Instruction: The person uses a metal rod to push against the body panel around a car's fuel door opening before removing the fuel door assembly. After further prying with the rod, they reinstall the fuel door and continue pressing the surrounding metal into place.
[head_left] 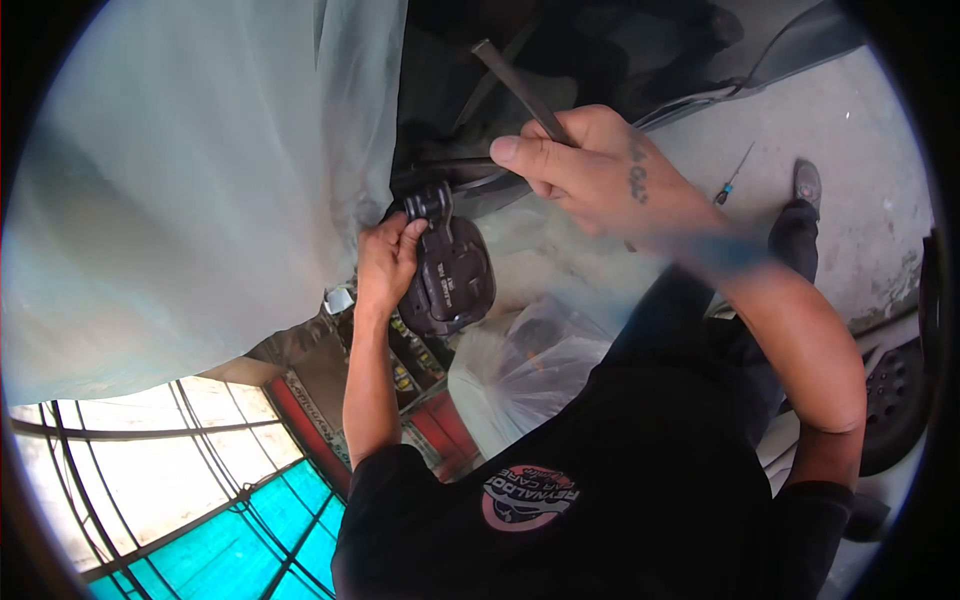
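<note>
Gripping black fuel flap [450, 275] edge: left hand [388, 255]; right hand [585, 165] just above, fist closed around metal bar [515, 85].

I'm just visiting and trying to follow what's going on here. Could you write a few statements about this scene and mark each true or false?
1. The right hand grips a metal rod. True.
2. The left hand is empty. False: it holds a dark fuel-filler flap against the car body.
3. A screwdriver lies on the concrete floor. True.
4. The person wears a white shirt. False: the shirt is black with a round logo.
</note>
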